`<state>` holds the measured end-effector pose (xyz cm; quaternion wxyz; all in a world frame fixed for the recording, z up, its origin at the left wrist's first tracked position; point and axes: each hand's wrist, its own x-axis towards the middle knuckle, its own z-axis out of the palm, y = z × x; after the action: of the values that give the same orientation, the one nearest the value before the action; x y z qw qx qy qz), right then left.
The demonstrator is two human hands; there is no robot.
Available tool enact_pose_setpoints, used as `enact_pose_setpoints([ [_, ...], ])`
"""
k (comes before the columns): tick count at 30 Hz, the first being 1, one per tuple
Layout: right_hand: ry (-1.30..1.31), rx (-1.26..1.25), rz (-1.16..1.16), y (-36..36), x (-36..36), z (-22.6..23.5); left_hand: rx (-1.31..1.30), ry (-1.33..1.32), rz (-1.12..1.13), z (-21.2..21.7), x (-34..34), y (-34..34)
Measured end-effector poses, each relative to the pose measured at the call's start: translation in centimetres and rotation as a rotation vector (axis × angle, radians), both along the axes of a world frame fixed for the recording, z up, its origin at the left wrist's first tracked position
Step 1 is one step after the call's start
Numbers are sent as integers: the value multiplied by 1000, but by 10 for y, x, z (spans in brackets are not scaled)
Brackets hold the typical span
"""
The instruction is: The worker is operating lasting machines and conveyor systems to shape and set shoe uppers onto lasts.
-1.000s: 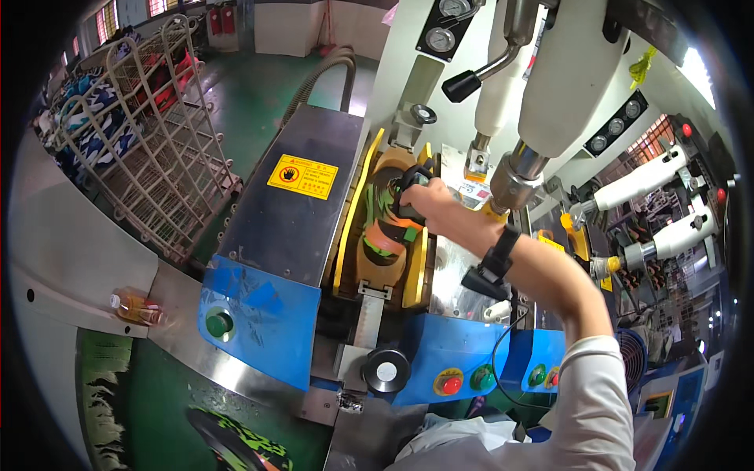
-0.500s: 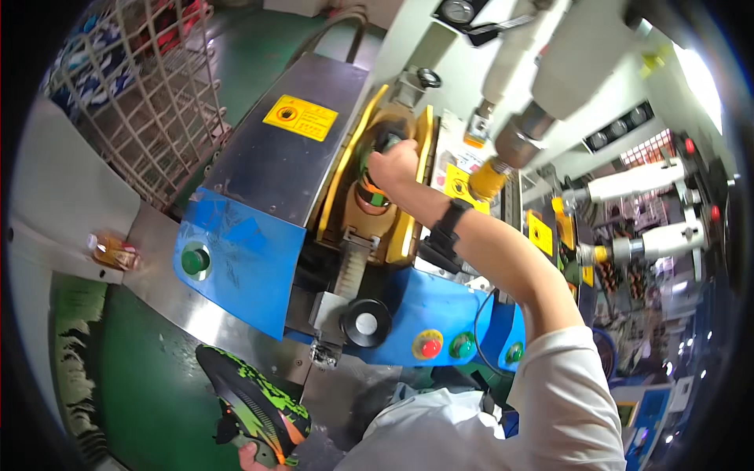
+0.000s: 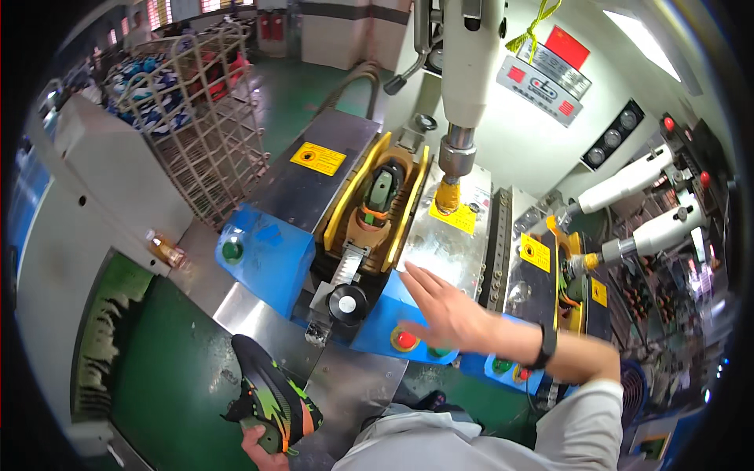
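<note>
Over the blue machine's front panel, the right hand hovers flat and spread, holding nothing, just above the red button. Lower left, the left hand has its grip closed around a black, green and orange shoe above the green belt.

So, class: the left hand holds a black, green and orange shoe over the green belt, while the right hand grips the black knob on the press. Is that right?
Not quite. The head view shows the right hand open, fingers spread, above the red button, not gripping the black knob. The left hand does hold the shoe over the green belt.
</note>
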<state>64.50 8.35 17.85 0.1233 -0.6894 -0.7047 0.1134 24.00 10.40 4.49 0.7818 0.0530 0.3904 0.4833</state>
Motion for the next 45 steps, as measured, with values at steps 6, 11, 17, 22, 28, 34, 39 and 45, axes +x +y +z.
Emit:
enact_pose_setpoints([
  [6,-169,-44,-275,-115,-35,-99,222,37,-22,27,32,-21],
  [11,12,97,-362,-135,-30,-101,371,-46,-444,50,41,-24],
  [17,1109,268,-350,-232,-28,-73,394,-35,-853,92,90,-47],
  [22,1454,524,-350,-330,-4,-35,1272,59,-884,68,221,-106],
  [28,1598,903,-667,-448,27,-43,1376,-241,-1150,135,361,-269],
  [34,1771,1500,-599,-556,60,-39,1312,-925,-1624,252,476,-371],
  [39,1959,1722,-399,-643,86,-42,721,-1613,-1912,313,528,-464],
  [45,1767,2210,-728,-737,90,-37,766,-1577,-1911,322,584,-572],
])
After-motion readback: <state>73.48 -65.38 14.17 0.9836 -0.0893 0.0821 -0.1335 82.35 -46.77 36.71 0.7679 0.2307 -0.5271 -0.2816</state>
